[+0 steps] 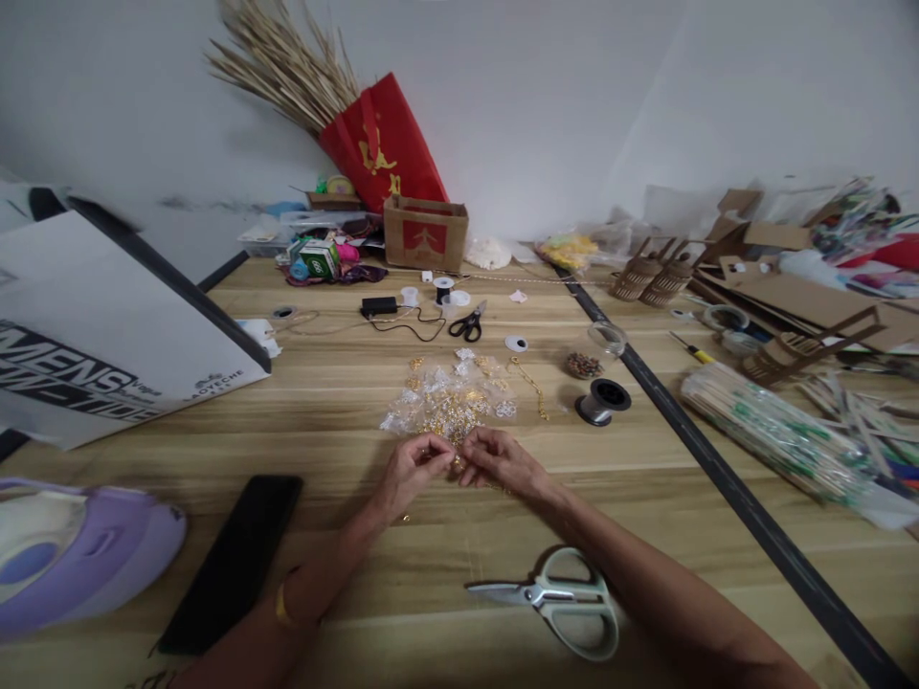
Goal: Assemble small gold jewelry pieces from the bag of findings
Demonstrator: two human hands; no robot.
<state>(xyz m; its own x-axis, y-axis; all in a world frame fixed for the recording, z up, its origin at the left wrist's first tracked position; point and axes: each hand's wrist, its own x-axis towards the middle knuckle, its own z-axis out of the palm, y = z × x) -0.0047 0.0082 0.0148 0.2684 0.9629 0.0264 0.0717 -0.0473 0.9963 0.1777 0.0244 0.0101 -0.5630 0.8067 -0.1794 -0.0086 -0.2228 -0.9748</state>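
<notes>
My left hand (417,469) and my right hand (501,461) meet at the near edge of a pile of small gold and silver pieces (454,407) and clear bags. Each hand has its fingers pinched together. Small gold bits show between the fingertips, too small to make out. A gold chain (529,388) lies right of the pile. Light-handled scissors (574,598) rest on the table below my right forearm, blades pointing left. One tiny gold piece (406,518) is beside my left wrist.
A black phone (234,565) and a purple object (107,555) are at the left. Rightward stand a wire spool (603,402) and a bead jar (585,364). Black scissors (468,323) lie behind the pile. A white box (122,335) stands left, wrapped sticks (775,426) right.
</notes>
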